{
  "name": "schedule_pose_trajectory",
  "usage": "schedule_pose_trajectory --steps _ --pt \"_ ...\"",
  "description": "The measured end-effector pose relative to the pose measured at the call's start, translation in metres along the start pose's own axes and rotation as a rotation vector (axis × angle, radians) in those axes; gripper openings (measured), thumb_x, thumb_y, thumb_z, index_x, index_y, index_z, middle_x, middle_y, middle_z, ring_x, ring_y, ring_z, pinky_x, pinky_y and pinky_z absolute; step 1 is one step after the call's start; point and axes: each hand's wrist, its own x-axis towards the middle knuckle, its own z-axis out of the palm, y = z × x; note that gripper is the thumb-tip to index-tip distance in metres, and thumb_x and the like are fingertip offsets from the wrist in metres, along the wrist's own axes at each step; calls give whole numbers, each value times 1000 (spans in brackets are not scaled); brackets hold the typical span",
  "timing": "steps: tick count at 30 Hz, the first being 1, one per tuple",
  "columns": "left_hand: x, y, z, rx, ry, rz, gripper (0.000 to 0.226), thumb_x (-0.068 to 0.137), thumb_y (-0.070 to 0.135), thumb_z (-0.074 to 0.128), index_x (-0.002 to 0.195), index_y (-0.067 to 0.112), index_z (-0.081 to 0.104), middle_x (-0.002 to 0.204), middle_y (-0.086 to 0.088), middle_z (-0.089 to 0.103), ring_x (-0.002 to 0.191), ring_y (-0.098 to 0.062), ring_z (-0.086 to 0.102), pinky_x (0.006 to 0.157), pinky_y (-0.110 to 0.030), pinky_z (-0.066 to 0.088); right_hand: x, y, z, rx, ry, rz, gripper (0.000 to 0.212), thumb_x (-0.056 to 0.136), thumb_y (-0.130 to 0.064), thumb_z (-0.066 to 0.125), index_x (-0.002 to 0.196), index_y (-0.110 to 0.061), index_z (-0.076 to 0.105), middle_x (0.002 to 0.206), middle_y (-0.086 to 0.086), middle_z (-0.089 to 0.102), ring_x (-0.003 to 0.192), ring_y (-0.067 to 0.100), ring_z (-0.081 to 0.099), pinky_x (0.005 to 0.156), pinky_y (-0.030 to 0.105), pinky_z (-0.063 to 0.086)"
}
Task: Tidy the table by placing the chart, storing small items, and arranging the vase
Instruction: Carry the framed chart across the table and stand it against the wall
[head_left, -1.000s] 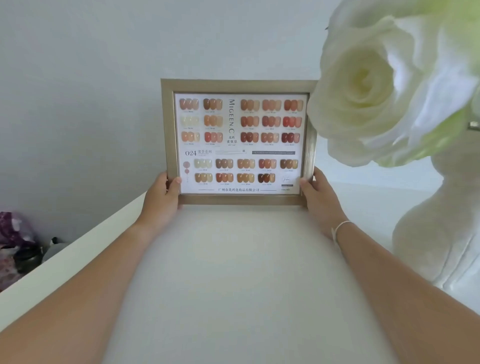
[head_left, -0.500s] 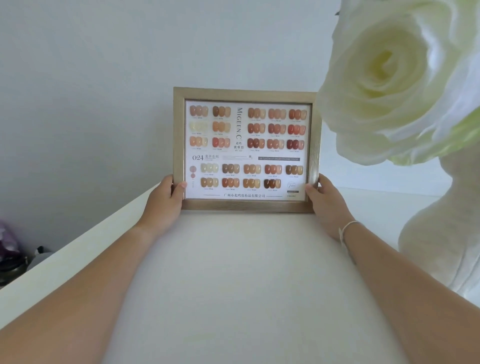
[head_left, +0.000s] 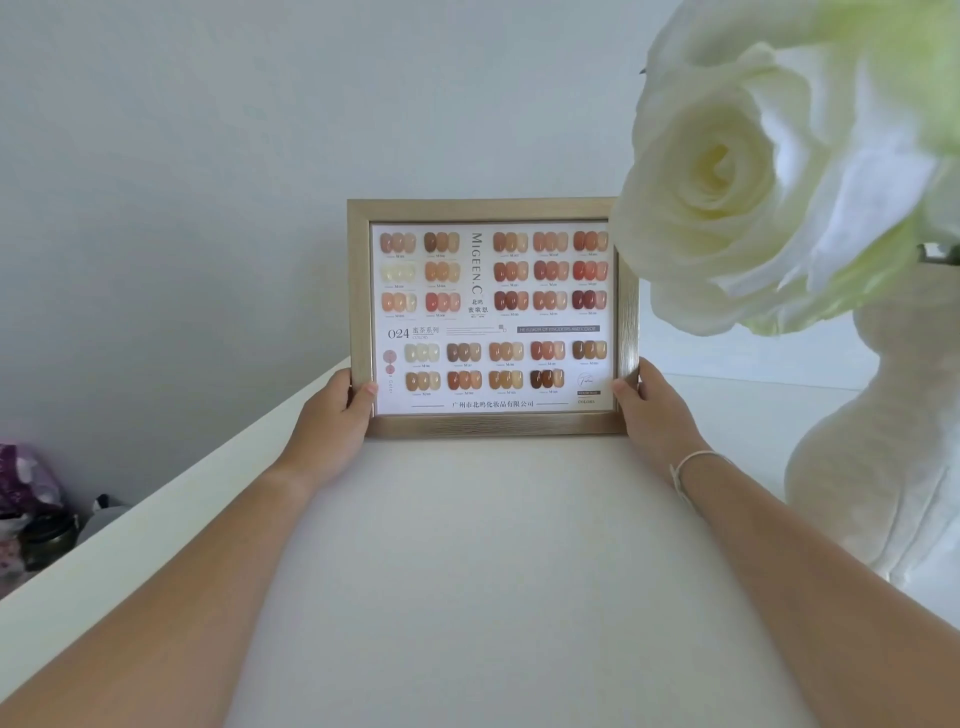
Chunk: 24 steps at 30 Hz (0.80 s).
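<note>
Your left hand (head_left: 332, 415) and right hand (head_left: 655, 410) each clasp a lower corner of the framed chart (head_left: 491, 317), thumbs pressed on its front. You hold it upright at the far edge of the white table (head_left: 493, 571), near the wall (head_left: 208, 182). The white vase (head_left: 878, 467) with its pale flower (head_left: 753, 171) stands just to the right.

So it's a plain white table (head_left: 493, 571) filling the lower middle of the frame. A framed chart (head_left: 491, 317) stands upright at its far edge in the center, and a white vase (head_left: 878, 467) sits on the right.
</note>
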Motion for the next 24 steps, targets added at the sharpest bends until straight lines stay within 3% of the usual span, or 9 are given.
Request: schedule_pose_trajectory --steps 5,8,11,13,17,20,24 --pt "0 -1 0 -31 -1 -16 17 95 30 40 83 23 50 81 6 57 73 -5 50 60 -21 34 1 3 1 7 4 -13 12 94 -20 38 92 -10 45 71 -1 43 70 20 42 55 24 31" --pt "-1 0 -1 -56 1 -36 21 94 32 42 107 21 54 89 5 60 79 -6 53 63 -18 35 1 3 0 41 2 0 17 93 -21 40 105 -18 51 74 -2 47 72 18 46 57 22 33" --pt "-5 2 -5 -79 -1 -55 34 93 33 45 125 24 47 94 4 61 87 -11 55 65 -19 36 -3 0 -2 118 23 35 43 92 -27 45 135 -24 40 98 -3 53 93 15 50 77 22 36" --pt "-11 3 -9 -84 9 -79 44 93 33 46 135 25 40 103 5 60 96 -15 54 71 -23 36 -11 -2 -2 160 66 49 52 91 -30 48 141 -24 31 117 -4 51 109 15 47 89 24 32" --pt "-30 6 -20 -74 100 -134 48 92 32 48 138 24 36 129 2 51 96 -14 50 71 -23 35 -34 -7 -6 96 186 -1 57 88 -30 53 140 -24 32 143 1 34 123 19 42 103 33 34" --pt "-53 13 -25 -83 138 -139 46 92 30 48 136 24 38 132 0 50 96 -13 50 70 -22 35 -59 -13 -9 86 164 -45 55 85 -30 56 136 -23 36 140 -1 34 121 15 42 97 27 33" --pt "-93 31 -28 -87 108 -119 42 92 27 49 133 23 43 128 -3 53 96 -15 51 80 -25 35 -102 -21 -16 38 115 -157 49 84 -25 59 130 -22 42 134 2 40 121 16 43 92 17 27"
